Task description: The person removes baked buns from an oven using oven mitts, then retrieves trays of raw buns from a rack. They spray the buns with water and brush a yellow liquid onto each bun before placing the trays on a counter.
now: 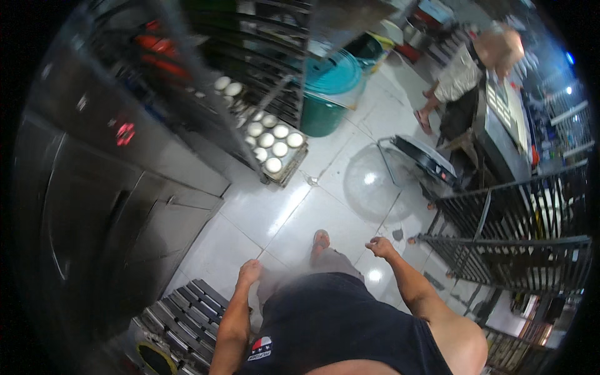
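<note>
My left hand (251, 271) hangs low beside my left thigh, its back towards me. Its fingers are mostly hidden, and I see nothing in it. Near it on the left is a row of ridged metal pans or trays (187, 314). My right hand (382, 247) is held out over the tiled floor to the right, fingers curled in, with no object visible in it. Neither hand touches anything that I can see. Ahead, pale round pieces that look like dough (266, 139) lie on a tray (293, 164) in a tall metal rack (276, 96).
A steel oven or cabinet (140, 187) lines the left. A round floor fan (424, 157) stands ahead right, near wheeled racks (506, 253). Beyond are a green tub (323, 115) with a turquoise lid (335, 70) and a person (461, 70) bending at a worktable (499, 136).
</note>
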{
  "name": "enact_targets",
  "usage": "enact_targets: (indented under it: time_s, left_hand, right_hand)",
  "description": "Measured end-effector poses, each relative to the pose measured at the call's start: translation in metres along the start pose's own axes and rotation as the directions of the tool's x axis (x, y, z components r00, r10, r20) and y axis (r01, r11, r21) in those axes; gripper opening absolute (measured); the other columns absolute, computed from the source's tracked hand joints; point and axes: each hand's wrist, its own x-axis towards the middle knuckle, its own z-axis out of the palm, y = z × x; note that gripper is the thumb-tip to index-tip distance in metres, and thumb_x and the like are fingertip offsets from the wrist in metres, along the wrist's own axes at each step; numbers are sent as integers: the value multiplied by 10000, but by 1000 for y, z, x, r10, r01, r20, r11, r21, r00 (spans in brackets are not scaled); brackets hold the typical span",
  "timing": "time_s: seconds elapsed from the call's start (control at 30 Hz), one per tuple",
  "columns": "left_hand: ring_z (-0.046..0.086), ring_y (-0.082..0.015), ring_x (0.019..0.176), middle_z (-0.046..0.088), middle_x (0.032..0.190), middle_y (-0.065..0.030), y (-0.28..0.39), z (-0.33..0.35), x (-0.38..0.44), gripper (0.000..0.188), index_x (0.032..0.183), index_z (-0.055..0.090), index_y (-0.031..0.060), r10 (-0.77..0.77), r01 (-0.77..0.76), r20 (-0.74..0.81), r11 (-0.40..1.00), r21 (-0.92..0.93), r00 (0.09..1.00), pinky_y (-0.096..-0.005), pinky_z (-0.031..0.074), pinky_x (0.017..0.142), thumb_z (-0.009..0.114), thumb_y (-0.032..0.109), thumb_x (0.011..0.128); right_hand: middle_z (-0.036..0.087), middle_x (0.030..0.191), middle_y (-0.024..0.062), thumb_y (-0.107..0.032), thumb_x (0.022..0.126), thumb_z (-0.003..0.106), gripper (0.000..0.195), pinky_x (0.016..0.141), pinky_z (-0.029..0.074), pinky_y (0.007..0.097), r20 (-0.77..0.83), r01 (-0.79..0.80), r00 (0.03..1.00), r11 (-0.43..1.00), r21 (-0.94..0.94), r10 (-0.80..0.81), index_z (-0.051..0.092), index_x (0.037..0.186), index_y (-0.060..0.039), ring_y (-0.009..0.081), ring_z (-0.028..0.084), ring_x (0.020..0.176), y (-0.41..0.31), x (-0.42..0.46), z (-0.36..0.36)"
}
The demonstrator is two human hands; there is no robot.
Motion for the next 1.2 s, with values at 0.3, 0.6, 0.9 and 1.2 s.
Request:
enact_targets:
  time_s: [0.3,0.6,0.9,1.2]
  left_hand:
    - [659,-293,1089,705,1154,-162,93,3,100,377,1204,680,70,-96,98,113,995,-8,989,-373,501,961,624,317,924]
    - [621,-148,754,692,919,-35,274,19,269,263,1157,685,67,217,-214,103,976,-36,971,-317,506,694,599,227,966]
    - [661,-207,1020,709,1137,-101,539,6,410,358,1266,637,53,473,-456,205,881,-129,857,-327,510,905,603,266,979]
    - [647,-169,1015,691,1139,-106,793,-47,430,381,1323,581,55,575,-497,270,812,-308,772,-314,521,889,626,207,977]
  right_hand:
    - [717,1075,228,-439,846,693,538,943,514,396,-150,24,988,911,412,42,694,1172,-11,331,686,1053,64,38,-75]
    - [733,1053,157,-344,892,676,419,897,524,385,-110,240,970,796,556,-216,693,1180,-40,299,693,1009,-99,136,-225]
    - [729,1036,192,-348,883,676,438,896,532,392,-262,206,956,937,282,-131,687,1192,-37,335,700,1011,-97,235,-399]
    - [715,1028,217,-379,878,651,405,869,532,439,-105,164,983,978,129,-151,703,1125,-62,382,686,994,-63,371,-456]
